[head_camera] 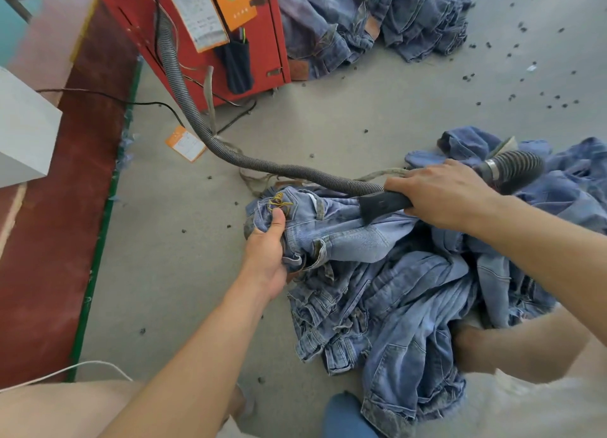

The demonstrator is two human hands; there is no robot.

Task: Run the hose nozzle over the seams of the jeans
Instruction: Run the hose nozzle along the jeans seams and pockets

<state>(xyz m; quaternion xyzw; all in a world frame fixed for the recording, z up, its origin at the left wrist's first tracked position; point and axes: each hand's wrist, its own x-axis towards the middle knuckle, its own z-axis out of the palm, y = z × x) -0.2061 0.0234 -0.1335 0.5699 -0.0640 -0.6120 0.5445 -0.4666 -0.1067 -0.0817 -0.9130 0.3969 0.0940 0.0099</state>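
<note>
A person's right hand (440, 193) is gripping a black nozzle (382, 204), its tip touching the jeans (345, 237) heaped on the floor (361, 109), while the left hand (267, 252) is pinching the bunched waistband; a ribbed hose (184, 99) is trailing toward a red cabinet (269, 27).

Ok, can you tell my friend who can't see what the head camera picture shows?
A person's right hand presses a black hose nozzle onto blue jeans while the left hand grips the waistband. More jeans lie heaped on the grey floor.
</note>
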